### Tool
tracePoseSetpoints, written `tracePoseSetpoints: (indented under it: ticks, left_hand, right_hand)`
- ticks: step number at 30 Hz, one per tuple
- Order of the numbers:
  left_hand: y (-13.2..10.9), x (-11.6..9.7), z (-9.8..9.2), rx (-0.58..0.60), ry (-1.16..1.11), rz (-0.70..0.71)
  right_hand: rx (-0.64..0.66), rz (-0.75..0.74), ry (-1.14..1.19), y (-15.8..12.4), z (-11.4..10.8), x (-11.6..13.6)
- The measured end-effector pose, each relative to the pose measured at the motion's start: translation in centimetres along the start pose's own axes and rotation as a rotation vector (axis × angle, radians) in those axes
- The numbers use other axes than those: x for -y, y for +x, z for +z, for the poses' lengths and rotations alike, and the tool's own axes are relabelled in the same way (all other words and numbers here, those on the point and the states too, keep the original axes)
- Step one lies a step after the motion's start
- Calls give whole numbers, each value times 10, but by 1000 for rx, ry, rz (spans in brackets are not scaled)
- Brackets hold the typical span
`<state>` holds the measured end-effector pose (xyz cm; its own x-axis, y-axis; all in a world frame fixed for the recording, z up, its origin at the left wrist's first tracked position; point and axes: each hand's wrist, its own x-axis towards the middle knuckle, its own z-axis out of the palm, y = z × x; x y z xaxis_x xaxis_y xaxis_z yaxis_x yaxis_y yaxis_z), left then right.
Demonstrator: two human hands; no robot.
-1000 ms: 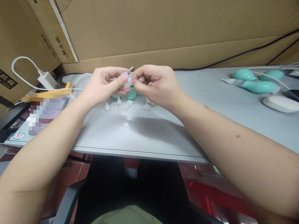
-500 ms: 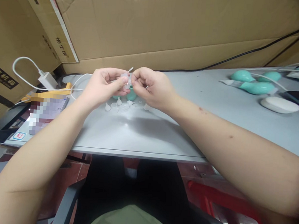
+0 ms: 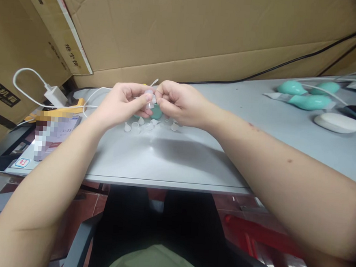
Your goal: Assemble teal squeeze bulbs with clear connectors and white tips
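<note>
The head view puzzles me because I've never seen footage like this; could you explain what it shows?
No machine here: a camera worn on a person's head looks forward and down at their bare hands. The left hand and right hand meet above a grey table. The left holds a small translucent piece; whether the right touches it is unclear. Small white funnel-shaped pieces lie near the hands. Farther right are green rounded things and a white rounded object.

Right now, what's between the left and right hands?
Head view: small translucent plastic, pinched by the left hand, right hand fingertips right beside it. A teal object shows beyond.
</note>
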<state>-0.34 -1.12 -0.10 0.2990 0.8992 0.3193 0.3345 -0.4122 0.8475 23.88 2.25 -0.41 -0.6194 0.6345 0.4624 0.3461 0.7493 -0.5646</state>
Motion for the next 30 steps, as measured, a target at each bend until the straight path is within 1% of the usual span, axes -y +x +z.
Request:
tracePoseSetpoints:
  ticks: [2,4,7,10,14,18,21,25,30]
  left_hand:
    - [0,0,-1,1,11,-2]
    - [1,1,-2,-7,2,-1]
    - [2,4,-3,-22,-42,0]
    - [3,7,-1,-46,-87,5]
    - [5,8,4,-103,-126,-8]
    - [5,6,8,-140,-146,-29]
    - [5,7,10,-144,-152,-38]
    - [5,9,10,-148,-160,-33]
    - [4,4,8,-108,-155,-40]
  right_hand:
    - [1,10,37,-1,0,0]
    - [-26,14,68,-3,1,-1]
    - [-107,3,94,-5,3,-3]
    - [-197,-41,107,-4,6,-8]
    - [-256,-91,159,-2,10,-12]
    - [-261,-85,201,-2,14,-13]
    - [-246,-121,197,-1,18,-16]
    - [-212,-149,140,2,21,-19]
    - [-144,-181,26,5,15,-21]
